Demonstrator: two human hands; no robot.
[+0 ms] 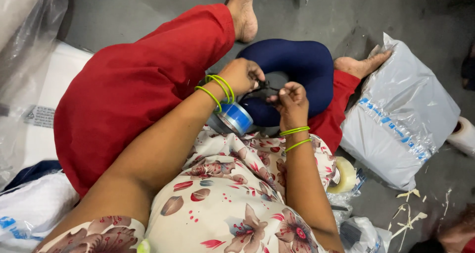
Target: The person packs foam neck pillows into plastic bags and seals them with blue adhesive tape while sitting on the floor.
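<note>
Grey concrete floor (148, 15) lies under a seated person, with a navy blue U-shaped neck pillow (302, 65) resting between the red-trousered legs. Both the left hand (242, 75) and right hand (292, 98) pinch a thin black cord (264, 86) over the pillow, fingertips closed on it. A silvery-grey plastic mailing bag (403, 117) lies just right, a clear tape roll (345, 175) nearby.

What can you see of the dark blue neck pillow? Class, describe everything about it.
The neck pillow is dark navy, U-shaped, plump, with smooth soft-looking fabric. It lies in the seated person's lap between red trouser legs, its curve away from the person. The left hand and right hand pinch a thin black cord or strap at its hollow. A blue tape roll rests against its near edge.
</note>
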